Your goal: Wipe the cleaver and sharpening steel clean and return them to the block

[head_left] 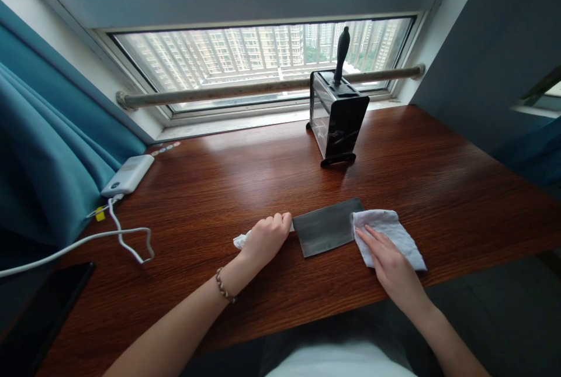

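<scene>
A cleaver with a wide dark blade lies flat on the wooden table, near the front edge. My left hand is closed round its white handle, whose end sticks out to the left. My right hand lies flat, fingers stretched out, on a white cloth that covers the blade's right end.
A black knife block with one dark-handled knife stands at the back by the window. A white power bank with a white cable lies at the left, next to a teal curtain. A dark phone rests at the front left corner.
</scene>
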Tool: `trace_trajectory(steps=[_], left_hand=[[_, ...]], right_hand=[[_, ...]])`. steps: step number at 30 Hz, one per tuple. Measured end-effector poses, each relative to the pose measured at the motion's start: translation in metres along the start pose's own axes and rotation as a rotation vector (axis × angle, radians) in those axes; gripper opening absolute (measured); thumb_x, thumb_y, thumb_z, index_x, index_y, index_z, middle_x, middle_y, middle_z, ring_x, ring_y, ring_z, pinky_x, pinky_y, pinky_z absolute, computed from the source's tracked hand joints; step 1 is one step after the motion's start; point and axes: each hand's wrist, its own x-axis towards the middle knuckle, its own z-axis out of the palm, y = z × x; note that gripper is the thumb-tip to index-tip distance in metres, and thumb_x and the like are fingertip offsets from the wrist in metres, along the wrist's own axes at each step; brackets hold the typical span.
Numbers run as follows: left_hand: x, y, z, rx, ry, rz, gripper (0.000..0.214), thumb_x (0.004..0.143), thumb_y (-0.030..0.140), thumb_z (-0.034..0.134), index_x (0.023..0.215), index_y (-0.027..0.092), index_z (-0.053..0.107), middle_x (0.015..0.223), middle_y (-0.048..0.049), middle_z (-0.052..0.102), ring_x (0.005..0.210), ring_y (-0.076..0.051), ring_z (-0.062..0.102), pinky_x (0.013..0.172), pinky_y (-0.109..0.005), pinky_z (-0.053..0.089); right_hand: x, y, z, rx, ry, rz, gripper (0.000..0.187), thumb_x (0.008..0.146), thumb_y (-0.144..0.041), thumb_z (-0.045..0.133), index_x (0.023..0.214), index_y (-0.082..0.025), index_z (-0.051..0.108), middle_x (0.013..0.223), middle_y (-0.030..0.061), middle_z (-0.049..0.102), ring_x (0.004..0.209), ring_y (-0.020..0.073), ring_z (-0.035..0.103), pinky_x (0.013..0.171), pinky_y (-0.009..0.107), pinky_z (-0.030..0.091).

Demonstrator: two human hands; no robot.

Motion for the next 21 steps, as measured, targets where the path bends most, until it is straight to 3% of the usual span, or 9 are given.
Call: trace_trajectory(steps=[21], left_hand=[[-0.0007,0.0008,-0.0028,-0.006,0.018,-0.008,0.013,0.083,0.005,0.035,0.084,0.014,0.044,0.071,-0.0046,0.050,0.060,-0.017,0.056,0.052,-0.025,0.040]], right_hand=[[0.0043,0.0001,0.0003,0.000,0.096,0.157,0.041,0.088,-0.015,0.031,0.125,-0.020,0.046,0.125,0.0085,0.049,0.117,0.0218,0.044,0.099,0.042,0.038]])
